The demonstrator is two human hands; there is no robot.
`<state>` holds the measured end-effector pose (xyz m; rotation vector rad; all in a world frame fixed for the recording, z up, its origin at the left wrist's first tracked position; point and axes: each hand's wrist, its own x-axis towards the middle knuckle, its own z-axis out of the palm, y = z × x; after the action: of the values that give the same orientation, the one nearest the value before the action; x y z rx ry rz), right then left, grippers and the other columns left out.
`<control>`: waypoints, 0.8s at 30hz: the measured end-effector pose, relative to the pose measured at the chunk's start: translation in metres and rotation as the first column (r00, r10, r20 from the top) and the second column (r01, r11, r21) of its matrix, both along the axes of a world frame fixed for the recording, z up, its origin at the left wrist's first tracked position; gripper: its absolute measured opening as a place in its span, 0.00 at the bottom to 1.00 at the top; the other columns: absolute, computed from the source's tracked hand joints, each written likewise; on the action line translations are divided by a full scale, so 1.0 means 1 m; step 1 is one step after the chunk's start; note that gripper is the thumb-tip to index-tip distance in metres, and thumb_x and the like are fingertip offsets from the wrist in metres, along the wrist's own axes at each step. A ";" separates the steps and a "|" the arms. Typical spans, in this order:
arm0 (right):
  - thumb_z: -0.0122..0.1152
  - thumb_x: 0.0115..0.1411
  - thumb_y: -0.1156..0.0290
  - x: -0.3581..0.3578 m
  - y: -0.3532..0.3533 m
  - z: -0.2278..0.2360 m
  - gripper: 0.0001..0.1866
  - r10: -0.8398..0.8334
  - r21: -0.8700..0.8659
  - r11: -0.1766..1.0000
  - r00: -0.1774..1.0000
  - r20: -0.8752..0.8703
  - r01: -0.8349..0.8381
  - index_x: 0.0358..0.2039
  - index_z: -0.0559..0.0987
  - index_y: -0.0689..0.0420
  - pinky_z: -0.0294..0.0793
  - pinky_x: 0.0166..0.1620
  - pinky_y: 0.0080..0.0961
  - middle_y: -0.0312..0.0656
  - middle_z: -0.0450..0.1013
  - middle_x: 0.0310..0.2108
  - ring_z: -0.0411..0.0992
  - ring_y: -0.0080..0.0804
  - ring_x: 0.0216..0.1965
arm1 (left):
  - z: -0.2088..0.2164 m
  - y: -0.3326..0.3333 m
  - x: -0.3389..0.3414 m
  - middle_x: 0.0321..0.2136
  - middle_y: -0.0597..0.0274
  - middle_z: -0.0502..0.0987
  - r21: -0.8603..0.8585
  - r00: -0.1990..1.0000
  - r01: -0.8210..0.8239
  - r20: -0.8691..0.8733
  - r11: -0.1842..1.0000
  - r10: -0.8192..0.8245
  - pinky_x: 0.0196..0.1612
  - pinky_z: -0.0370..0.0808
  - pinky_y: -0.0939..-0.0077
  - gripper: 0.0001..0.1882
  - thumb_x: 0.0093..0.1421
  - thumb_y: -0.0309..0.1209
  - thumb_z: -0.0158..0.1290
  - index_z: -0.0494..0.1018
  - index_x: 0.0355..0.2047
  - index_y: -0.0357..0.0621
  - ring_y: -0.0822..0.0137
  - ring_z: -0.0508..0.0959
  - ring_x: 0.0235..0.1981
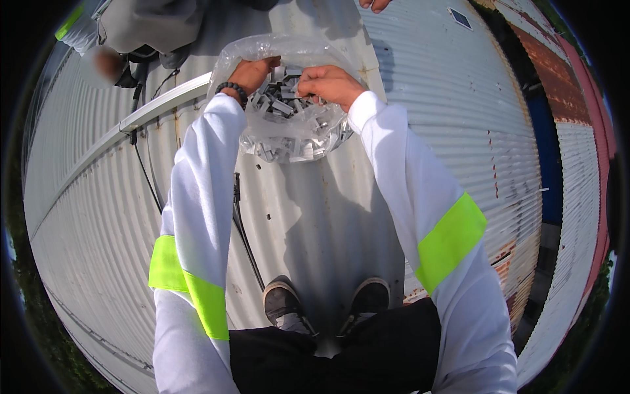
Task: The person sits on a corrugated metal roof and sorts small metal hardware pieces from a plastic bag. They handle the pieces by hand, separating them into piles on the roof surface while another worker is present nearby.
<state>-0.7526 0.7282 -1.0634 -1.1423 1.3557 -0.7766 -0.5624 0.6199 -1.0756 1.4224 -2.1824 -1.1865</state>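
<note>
A clear plastic bag sits on the corrugated metal roof, its mouth spread wide. Inside it lies a heap of small silver-grey metal pieces, several of them bracket-shaped. My left hand, with a dark beaded bracelet on the wrist, reaches in over the bag's left side. Its fingers are bent together, and what they grip is hidden. From the right, my right hand is over the heap with fingers curled closed. Whatever it pinches is too small or covered to name.
A long pale metal rail runs from the left up to the bag. Black cables lie beside my feet. Another person is at the upper left, and someone's hand shows at the top. A dark blue gap borders rusty panels at right.
</note>
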 end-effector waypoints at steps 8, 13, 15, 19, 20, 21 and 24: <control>0.74 0.44 0.58 -0.017 0.022 0.017 0.21 0.437 0.046 0.857 0.676 -0.593 -0.513 0.39 0.81 0.50 0.73 0.46 0.35 0.42 0.77 0.37 0.74 0.38 0.42 | -0.032 -0.006 -0.016 0.50 0.54 0.78 -0.218 0.953 -0.100 0.259 0.971 0.156 0.56 0.71 0.61 0.24 0.58 0.41 0.53 0.74 0.53 0.48 0.52 0.77 0.51; 0.77 0.42 0.66 -0.008 0.045 0.008 0.29 0.349 0.000 0.766 0.417 -0.839 -0.643 0.46 0.76 0.51 0.72 0.49 0.40 0.43 0.71 0.43 0.72 0.46 0.48 | -0.048 -0.012 -0.029 0.42 0.49 0.80 -0.417 0.921 -0.090 0.310 0.904 0.235 0.53 0.74 0.61 0.18 0.54 0.34 0.57 0.76 0.47 0.46 0.51 0.79 0.48; 0.75 0.44 0.67 -0.008 0.050 0.003 0.26 0.249 -0.084 0.772 0.422 -0.872 -0.630 0.45 0.76 0.52 0.72 0.50 0.40 0.44 0.71 0.43 0.72 0.46 0.48 | -0.049 -0.014 -0.030 0.42 0.45 0.79 -0.398 0.937 -0.139 0.243 0.907 0.251 0.52 0.74 0.59 0.14 0.54 0.31 0.57 0.76 0.42 0.44 0.47 0.79 0.47; 0.73 0.46 0.69 -0.021 0.047 0.003 0.23 0.229 -0.103 0.834 0.510 -0.829 -0.542 0.44 0.77 0.52 0.73 0.50 0.40 0.43 0.72 0.42 0.71 0.46 0.48 | -0.043 -0.009 -0.026 0.41 0.43 0.79 -0.404 0.947 -0.059 0.268 0.913 0.179 0.51 0.75 0.59 0.14 0.52 0.31 0.57 0.75 0.40 0.44 0.47 0.78 0.46; 0.73 0.46 0.69 -0.022 0.046 0.004 0.23 0.229 -0.108 0.836 0.521 -0.822 -0.538 0.44 0.77 0.52 0.73 0.50 0.40 0.43 0.72 0.43 0.71 0.46 0.48 | -0.040 -0.006 -0.025 0.42 0.44 0.78 -0.375 0.943 -0.030 0.297 0.927 0.151 0.51 0.74 0.59 0.16 0.52 0.31 0.58 0.74 0.42 0.44 0.47 0.78 0.48; 0.73 0.46 0.70 -0.023 0.046 0.004 0.23 0.227 -0.107 0.839 0.522 -0.822 -0.533 0.44 0.77 0.52 0.73 0.50 0.40 0.43 0.72 0.43 0.71 0.46 0.48 | -0.039 -0.003 -0.025 0.44 0.44 0.77 -0.345 0.939 -0.003 0.322 0.939 0.122 0.52 0.74 0.60 0.17 0.53 0.32 0.58 0.73 0.44 0.45 0.47 0.77 0.49; 0.71 0.47 0.70 -0.019 0.050 0.002 0.23 0.140 -0.142 0.854 0.485 -0.863 -0.501 0.46 0.78 0.52 0.74 0.50 0.39 0.42 0.72 0.44 0.71 0.45 0.49 | -0.036 0.001 -0.031 0.45 0.46 0.77 -0.297 0.938 0.002 0.332 0.955 0.102 0.53 0.73 0.61 0.19 0.54 0.36 0.59 0.72 0.46 0.46 0.47 0.77 0.49</control>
<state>-0.7712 0.7781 -1.0616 -2.2170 1.6869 -0.1455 -0.5931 0.6206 -1.1112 1.6358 -2.4042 -0.5900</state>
